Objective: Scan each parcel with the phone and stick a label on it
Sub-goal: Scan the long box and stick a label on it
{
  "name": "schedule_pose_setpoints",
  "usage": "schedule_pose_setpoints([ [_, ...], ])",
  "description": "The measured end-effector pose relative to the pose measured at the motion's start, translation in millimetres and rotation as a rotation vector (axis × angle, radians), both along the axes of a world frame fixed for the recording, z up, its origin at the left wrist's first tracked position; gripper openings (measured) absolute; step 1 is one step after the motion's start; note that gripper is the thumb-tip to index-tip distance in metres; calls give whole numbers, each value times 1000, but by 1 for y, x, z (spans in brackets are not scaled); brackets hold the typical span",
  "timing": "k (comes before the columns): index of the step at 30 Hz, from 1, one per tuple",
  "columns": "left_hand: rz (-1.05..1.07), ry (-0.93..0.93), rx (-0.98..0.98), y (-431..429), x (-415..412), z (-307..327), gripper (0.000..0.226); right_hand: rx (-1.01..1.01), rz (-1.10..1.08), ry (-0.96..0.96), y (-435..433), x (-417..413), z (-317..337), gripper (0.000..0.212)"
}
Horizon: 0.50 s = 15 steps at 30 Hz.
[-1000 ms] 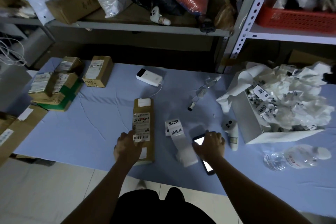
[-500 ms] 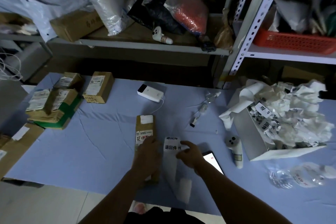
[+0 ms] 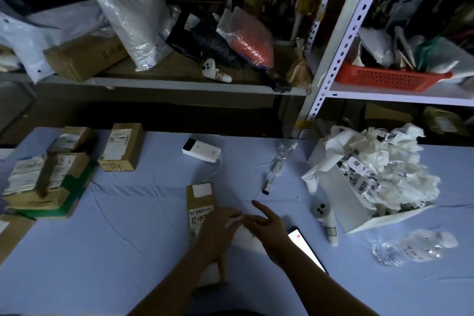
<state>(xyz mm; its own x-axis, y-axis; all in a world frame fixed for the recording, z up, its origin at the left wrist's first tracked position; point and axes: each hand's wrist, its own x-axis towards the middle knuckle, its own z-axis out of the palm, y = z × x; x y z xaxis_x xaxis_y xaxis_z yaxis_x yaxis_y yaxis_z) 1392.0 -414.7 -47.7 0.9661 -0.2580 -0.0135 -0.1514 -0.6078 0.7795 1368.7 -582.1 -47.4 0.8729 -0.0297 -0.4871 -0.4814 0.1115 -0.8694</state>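
Your left hand lies on the long brown parcel, fingertips at a small white label; I cannot tell whether they pinch it. Your right hand, just beside it, has its fingers spread over the white label strip. The lit phone lies on the worktop just right of that wrist.

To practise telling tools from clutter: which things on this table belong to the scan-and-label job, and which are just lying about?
Job: long parcel, label strip, phone, parcels stacked at left, box of used label backing.
Lying about: power bank, white handheld device, water bottle, bags on the shelf.
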Motion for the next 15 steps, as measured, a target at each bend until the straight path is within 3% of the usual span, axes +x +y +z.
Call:
schedule_pose_setpoints([
  [15,42,191,-176,28,6,4,23,-167,164,-84,27,-10,18,57],
])
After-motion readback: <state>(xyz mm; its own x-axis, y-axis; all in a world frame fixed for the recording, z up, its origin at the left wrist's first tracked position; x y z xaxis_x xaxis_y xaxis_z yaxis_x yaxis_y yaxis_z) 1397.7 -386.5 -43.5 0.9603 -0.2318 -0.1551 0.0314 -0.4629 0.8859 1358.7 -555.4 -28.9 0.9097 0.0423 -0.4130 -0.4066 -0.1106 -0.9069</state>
